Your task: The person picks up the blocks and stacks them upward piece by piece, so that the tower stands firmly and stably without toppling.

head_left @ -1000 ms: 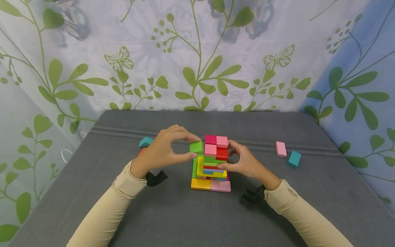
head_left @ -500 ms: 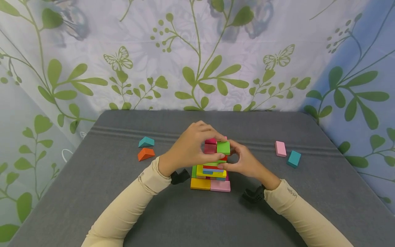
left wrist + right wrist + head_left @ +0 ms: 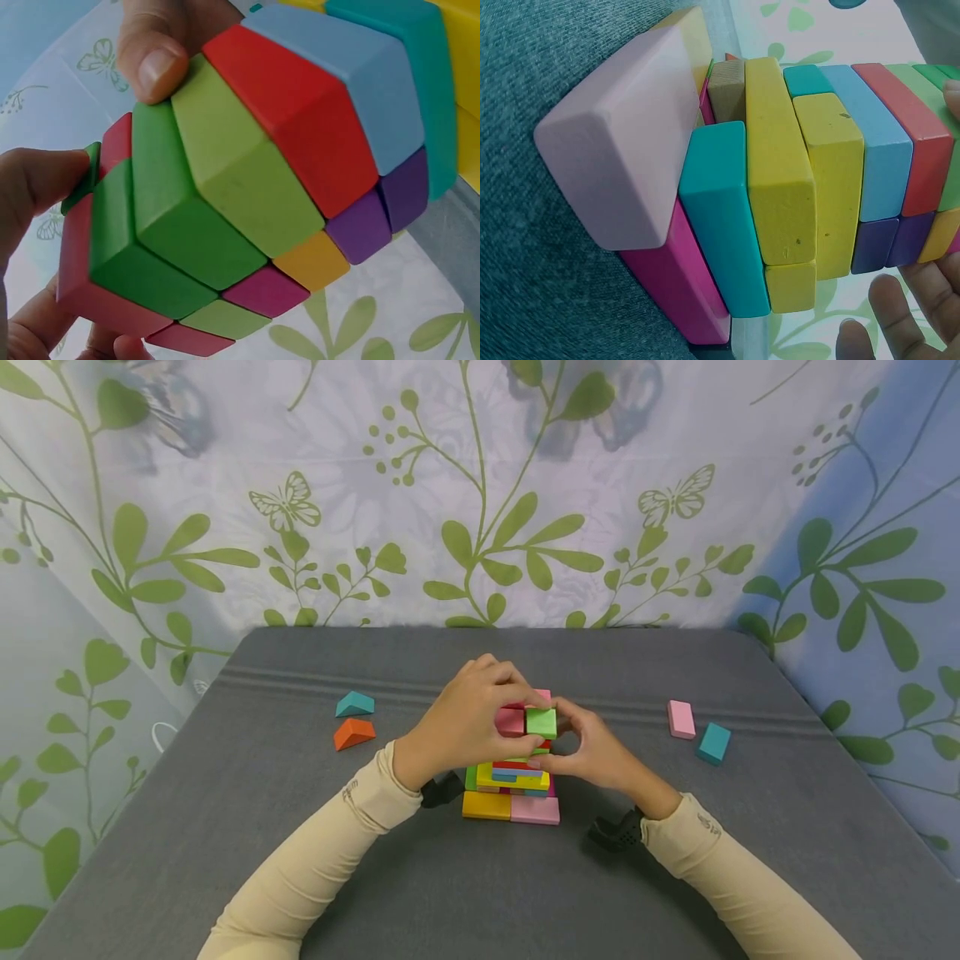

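Note:
A tower of coloured wooden blocks (image 3: 521,781) stands mid-table, wider at its base. At its top right, my left hand (image 3: 468,718) pinches a small green block (image 3: 541,723) between thumb and fingers. That block sits by a pink-red block (image 3: 510,722), over a red one. In the left wrist view its dark green edge (image 3: 84,178) shows at the left thumb. My right hand (image 3: 588,747) grips the tower's upper right side, thumb in front and fingers behind. In the right wrist view, the right fingers (image 3: 896,311) lie along the tower's far side.
On the left of the grey table (image 3: 480,893) lie a teal triangular block (image 3: 355,703) and an orange triangular block (image 3: 354,734). To the right are a pink block (image 3: 681,719) and a teal block (image 3: 714,743). A patterned curtain (image 3: 360,493) hangs behind.
My left hand carried the green block rightward from the tower's left side to its top right, then slightly down. The orange triangular block came into full view. My right hand stayed put.

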Demonstrator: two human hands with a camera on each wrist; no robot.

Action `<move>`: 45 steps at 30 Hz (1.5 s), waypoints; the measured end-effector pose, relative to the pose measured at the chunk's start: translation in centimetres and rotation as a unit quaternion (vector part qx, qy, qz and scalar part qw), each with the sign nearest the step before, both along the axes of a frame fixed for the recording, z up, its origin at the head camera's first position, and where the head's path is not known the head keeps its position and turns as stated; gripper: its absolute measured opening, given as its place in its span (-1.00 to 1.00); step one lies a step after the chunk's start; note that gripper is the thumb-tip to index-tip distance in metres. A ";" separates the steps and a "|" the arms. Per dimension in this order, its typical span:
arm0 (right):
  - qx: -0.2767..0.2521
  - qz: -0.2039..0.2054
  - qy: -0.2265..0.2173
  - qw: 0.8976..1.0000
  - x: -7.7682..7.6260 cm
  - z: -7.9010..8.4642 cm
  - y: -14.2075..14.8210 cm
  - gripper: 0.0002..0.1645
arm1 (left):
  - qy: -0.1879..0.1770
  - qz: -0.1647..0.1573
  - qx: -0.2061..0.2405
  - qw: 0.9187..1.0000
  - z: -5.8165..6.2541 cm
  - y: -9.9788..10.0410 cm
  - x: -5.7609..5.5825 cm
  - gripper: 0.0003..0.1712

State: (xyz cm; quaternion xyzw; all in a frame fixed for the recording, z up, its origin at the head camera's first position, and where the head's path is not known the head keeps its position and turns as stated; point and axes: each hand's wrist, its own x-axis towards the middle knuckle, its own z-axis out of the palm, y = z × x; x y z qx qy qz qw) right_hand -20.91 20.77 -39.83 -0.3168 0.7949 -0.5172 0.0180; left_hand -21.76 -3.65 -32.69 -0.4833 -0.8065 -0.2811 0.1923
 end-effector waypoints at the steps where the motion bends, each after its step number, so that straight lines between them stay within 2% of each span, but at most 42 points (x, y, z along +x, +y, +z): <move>1: 0.001 -0.001 0.000 1.000 0.0 0.0 0.0 -0.33 | 0.002 0.001 -0.001 1.000 0.0 0.0 0.0 -0.65; 4: 0.005 -0.004 0.001 1.000 0.0 0.1 0.0 -0.35 | 0.003 0.001 -0.005 1.000 -0.1 -0.1 0.0 -0.66; 7: 0.005 -0.003 0.006 1.000 0.0 0.1 0.0 -0.32 | 0.000 0.001 -0.005 1.000 -0.2 -0.2 0.0 -0.59; 12: 0.002 -0.001 0.009 1.000 0.0 0.1 0.0 -0.24 | -0.037 -0.004 0.009 0.999 0.1 -1.0 -0.1 -0.38; 14: 0.003 -0.001 0.009 1.000 0.0 0.1 0.0 -0.23 | -0.071 -0.009 0.011 0.997 0.2 -1.7 -0.4 -0.32; 16: 0.003 -0.002 0.008 1.000 0.0 0.1 0.0 -0.21 | -0.121 -0.016 0.008 0.993 0.3 -2.5 -0.8 -0.25; 20: 0.003 -0.002 0.008 1.000 0.0 0.1 -0.1 -0.16 | -0.231 -0.018 -0.006 0.973 0.0 -4.0 -1.5 -0.13; 22: 0.000 -0.002 0.006 1.000 0.0 0.0 0.0 -0.13 | -0.267 -0.017 -0.015 0.963 -0.2 -4.4 -1.7 -0.10; 24: -0.005 -0.002 0.006 1.000 0.0 -0.1 0.0 -0.11 | -0.287 -0.014 -0.022 0.958 -0.4 -4.6 -2.0 -0.08; 29: -0.022 -0.007 0.012 1.000 -0.1 -0.3 0.0 -0.11 | -0.298 -0.017 -0.021 0.954 -0.9 -4.6 -2.3 -0.12; 37: -0.100 -0.003 0.045 0.994 0.2 0.0 0.0 -0.20 | -0.294 -0.015 -0.016 0.955 -1.1 -4.5 -2.4 -0.16; 45: -0.110 -0.007 0.057 0.992 0.5 0.2 -0.2 -0.36 | -0.277 -0.028 -0.008 0.960 -1.2 -4.3 -2.4 -0.20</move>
